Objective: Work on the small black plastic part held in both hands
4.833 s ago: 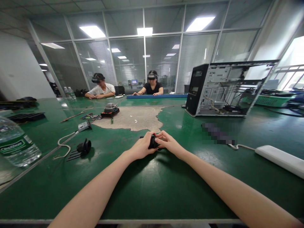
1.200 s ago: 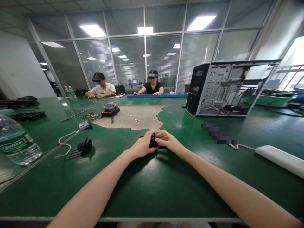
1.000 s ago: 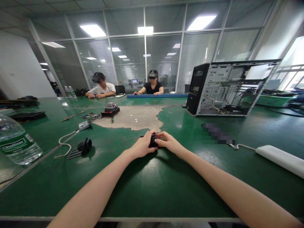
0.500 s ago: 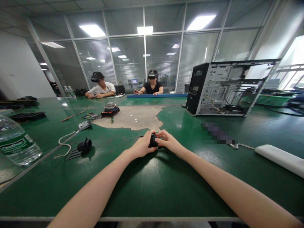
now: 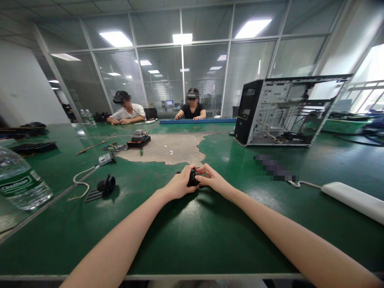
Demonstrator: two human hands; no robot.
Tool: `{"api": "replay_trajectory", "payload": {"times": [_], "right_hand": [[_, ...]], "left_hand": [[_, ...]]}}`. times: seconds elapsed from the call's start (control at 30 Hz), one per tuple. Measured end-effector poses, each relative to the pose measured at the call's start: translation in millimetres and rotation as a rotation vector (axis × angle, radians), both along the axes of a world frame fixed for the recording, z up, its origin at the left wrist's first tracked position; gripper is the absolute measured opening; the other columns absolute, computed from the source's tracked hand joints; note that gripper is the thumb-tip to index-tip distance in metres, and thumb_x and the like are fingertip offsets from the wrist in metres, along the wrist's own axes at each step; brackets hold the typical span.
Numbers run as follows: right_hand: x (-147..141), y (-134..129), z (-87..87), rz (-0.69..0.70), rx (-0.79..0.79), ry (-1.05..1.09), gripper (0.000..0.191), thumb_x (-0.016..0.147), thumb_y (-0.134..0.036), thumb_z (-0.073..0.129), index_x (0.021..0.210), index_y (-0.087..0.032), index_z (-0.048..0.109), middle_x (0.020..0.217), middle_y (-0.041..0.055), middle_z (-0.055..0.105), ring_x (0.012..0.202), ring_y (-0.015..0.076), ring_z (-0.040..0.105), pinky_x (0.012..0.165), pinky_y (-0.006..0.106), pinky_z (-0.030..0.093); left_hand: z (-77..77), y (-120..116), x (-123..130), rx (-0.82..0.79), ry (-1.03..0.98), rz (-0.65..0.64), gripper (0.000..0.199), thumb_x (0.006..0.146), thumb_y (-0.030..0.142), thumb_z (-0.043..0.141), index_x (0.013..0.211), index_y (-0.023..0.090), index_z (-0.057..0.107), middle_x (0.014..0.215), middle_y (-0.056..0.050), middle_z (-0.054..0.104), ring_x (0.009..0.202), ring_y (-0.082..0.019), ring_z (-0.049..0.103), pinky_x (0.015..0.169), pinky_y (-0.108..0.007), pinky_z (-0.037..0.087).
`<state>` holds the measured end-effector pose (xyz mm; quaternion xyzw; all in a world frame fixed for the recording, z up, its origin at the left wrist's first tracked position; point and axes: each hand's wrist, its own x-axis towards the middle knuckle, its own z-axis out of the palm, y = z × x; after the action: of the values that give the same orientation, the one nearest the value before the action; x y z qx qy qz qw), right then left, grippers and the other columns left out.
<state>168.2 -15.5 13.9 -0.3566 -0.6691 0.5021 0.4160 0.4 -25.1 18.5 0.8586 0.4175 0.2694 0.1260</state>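
Note:
My left hand (image 5: 179, 185) is wrapped around a small black part (image 5: 192, 179) in the middle of the table. Against the near right side of this part, the fingertips and thumb of my right hand (image 5: 213, 178) are pressed. Most of the part is covered by my fingers, so its kind is hidden; a dark end of it sticks out left of my left hand. Off to the left lies a round black piece (image 5: 106, 184) with a slotted flat tail. Behind that, a small metal box (image 5: 107, 159) has a pale cable (image 5: 84, 182) trailing from it.
An open computer case (image 5: 279, 112) stands at the back right. A white power strip (image 5: 354, 200) lies right, a water bottle (image 5: 22, 180) left. A black-and-orange device (image 5: 139, 139) sits on the bare patch (image 5: 180, 148). Two people work across the green table (image 5: 186, 248).
My hands and the black part stay nearly in place. Across the table, the hand of the person in black has shifted slightly, and the other person's head has turned a little.

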Motion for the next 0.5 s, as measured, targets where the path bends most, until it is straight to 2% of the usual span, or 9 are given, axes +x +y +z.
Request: {"api": "replay_trajectory", "payload": {"times": [0.13, 0.27, 0.37, 0.5], "right_hand": [[-1, 7, -8.0, 0.015, -0.007, 0.023, 0.027, 0.068, -0.035, 0.061, 0.083, -0.021, 0.045, 0.079, -0.0012, 0.054, 0.072, 0.0122, 0.056, 0.064, 0.029, 0.050], [-2, 12, -14.3, -0.026, -0.041, 0.032, 0.029, 0.066, -0.036, 0.063, 0.085, -0.019, 0.048, 0.083, 0.0013, 0.054, 0.075, 0.0132, 0.055, 0.064, 0.030, 0.050], [-1, 10, -12.6, -0.024, -0.050, 0.005, 0.027, 0.067, -0.035, 0.062, 0.084, -0.018, 0.050, 0.086, 0.0029, 0.055, 0.076, 0.0139, 0.055, 0.067, 0.031, 0.050], [2, 3, -4.2, 0.044, 0.044, 0.018, 0.031, 0.061, -0.027, 0.068, 0.084, -0.020, 0.047, 0.084, -0.0002, 0.056, 0.079, 0.0141, 0.056, 0.074, 0.033, 0.047]], "left_hand": [[0.0, 0, 0, -0.004, -0.005, -0.001, 0.061, 0.066, 0.026, 0.060, 0.117, 0.023, 0.027, 0.111, -0.005, 0.047, 0.095, -0.023, 0.054, 0.081, -0.036, 0.042], [-0.9, 2, -1, 0.009, 0.003, -0.007, 0.060, 0.066, 0.026, 0.059, 0.117, 0.023, 0.027, 0.111, -0.005, 0.046, 0.095, -0.022, 0.054, 0.080, -0.035, 0.043], [-1.6, 3, -2, 0.031, 0.011, -0.012, 0.059, 0.066, 0.027, 0.059, 0.116, 0.023, 0.028, 0.112, -0.005, 0.045, 0.096, -0.022, 0.053, 0.080, -0.034, 0.043], [-1.6, 3, -1, 0.048, 0.019, -0.023, 0.059, 0.067, 0.029, 0.058, 0.117, 0.022, 0.026, 0.113, -0.006, 0.044, 0.098, -0.023, 0.052, 0.080, -0.035, 0.043]]}}
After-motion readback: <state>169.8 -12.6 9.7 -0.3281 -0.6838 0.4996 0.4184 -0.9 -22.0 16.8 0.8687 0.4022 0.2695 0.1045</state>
